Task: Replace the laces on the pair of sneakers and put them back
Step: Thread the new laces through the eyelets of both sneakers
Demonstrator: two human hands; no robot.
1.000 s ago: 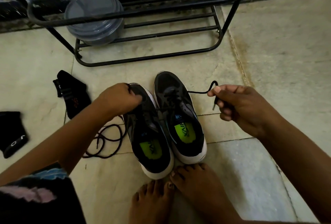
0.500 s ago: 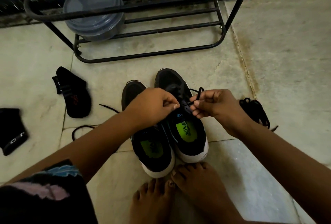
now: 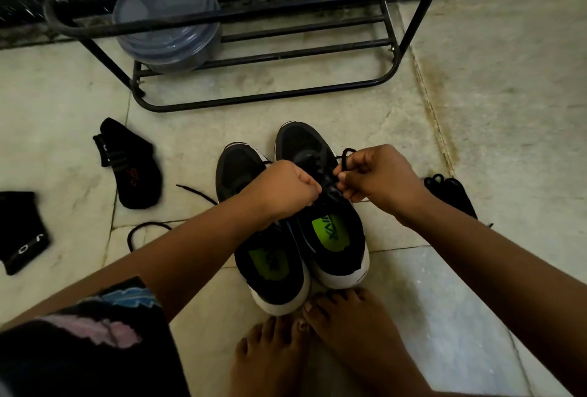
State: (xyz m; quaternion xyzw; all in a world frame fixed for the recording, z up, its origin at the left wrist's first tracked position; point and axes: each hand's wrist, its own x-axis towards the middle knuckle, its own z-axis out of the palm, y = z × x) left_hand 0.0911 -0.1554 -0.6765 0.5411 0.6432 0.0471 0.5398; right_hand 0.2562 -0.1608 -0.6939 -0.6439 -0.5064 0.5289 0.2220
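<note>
Two black sneakers with white soles and green insoles stand side by side on the floor, the left sneaker [image 3: 270,272] and the right sneaker [image 3: 330,234]. My left hand [image 3: 282,188] and my right hand [image 3: 378,174] meet over the right sneaker's tongue. Each pinches an end of its black lace [image 3: 344,155], and a small loop sticks up by my right thumb. A loose black lace [image 3: 143,231] lies on the floor at the left, partly hidden by my left arm. Another bundled lace [image 3: 444,187] lies behind my right wrist.
A black metal shoe rack [image 3: 263,56] stands ahead with a grey lidded container [image 3: 168,24] on its bottom shelf. Two black socks [image 3: 130,164] [image 3: 19,231] lie at the left. My bare feet [image 3: 317,342] touch the sneakers' heels.
A second ago my hands were apart, the right one pulling a lace end out sideways. Both hands have since come together over the right sneaker and stay there, pinching the lace.
</note>
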